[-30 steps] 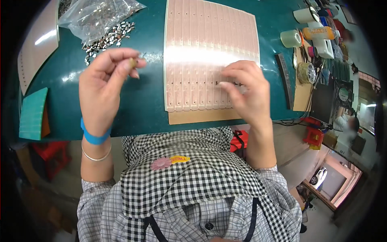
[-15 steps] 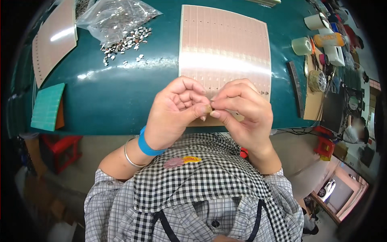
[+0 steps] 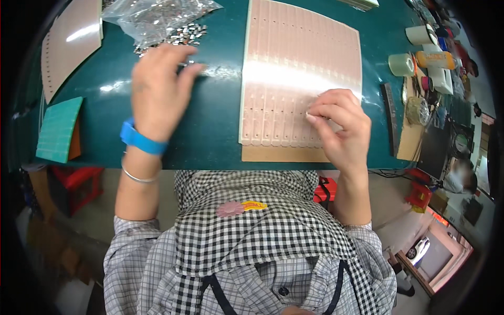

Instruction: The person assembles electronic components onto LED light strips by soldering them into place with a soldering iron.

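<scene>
In the upper middle of the frame a pink perforated sheet (image 3: 302,79) lies flat on the green table (image 3: 215,126). The right hand (image 3: 338,126) rests on the sheet's lower right part, thumb and forefinger pinched narrowly on a tiny metal piece (image 3: 308,113). The left hand (image 3: 157,92), fingers loosely spread, reaches to the upper left, its fingertips at a scatter of small metal parts (image 3: 173,38) beside a clear plastic bag (image 3: 152,16). Whether it grips any part cannot be told. Tape rolls (image 3: 401,64) stand at the upper right.

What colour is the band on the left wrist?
Bright blue wristband, clearest in the head view.
</scene>
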Available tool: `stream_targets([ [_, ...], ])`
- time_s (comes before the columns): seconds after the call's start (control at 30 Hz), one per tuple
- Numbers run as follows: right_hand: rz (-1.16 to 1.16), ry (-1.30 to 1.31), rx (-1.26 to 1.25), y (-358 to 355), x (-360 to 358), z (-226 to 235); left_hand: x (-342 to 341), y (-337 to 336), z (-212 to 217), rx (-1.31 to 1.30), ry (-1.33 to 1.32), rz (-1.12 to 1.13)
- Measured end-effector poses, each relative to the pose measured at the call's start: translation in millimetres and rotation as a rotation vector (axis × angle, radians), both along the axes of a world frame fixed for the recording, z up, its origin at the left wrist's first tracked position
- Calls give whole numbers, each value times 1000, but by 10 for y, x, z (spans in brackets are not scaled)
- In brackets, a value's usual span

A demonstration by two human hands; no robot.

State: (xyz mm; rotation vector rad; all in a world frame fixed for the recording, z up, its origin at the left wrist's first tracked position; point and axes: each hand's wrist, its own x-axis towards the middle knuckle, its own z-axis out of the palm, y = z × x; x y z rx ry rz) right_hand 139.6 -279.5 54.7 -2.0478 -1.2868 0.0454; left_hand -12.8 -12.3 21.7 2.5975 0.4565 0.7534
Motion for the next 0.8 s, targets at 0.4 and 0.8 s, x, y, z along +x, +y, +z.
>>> stream_targets([
  [0.4,6,-96,-86,57,-27,-244,-15,112,-233,-1,114,21],
  [0.8,18,-181,-135,67,-38,-236,-13,96,-261,-18,38,-37],
])
